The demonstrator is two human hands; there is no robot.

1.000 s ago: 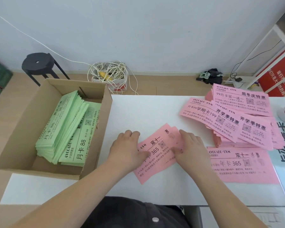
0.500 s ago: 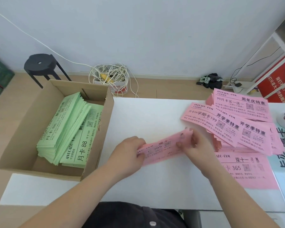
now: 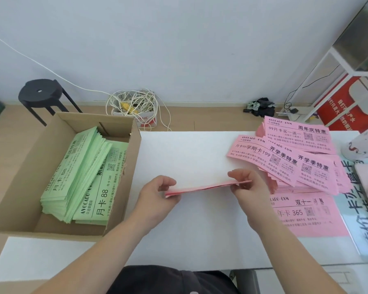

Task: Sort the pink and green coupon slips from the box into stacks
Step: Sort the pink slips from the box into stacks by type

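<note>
Both arms reach in from the near edge. The left hand [image 3: 157,194] and right hand [image 3: 251,187] each pinch one end of a thin bundle of pink slips [image 3: 204,187], held edge-on over the middle of the surface [image 3: 189,230]. Two green stacks [image 3: 81,172] sit in the box [image 3: 13,187] at the left edge, and the pink piles [image 3: 285,158] sit along the right edge.

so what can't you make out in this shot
Head view:
Print on the held pink slips: they lie edge-on between the left hand and right hand.
How many slips are in that bundle: too thin to count.
Left end of the 365 slip: covered by the right hand.
Fine print on the green slips in the box: too small.
</note>
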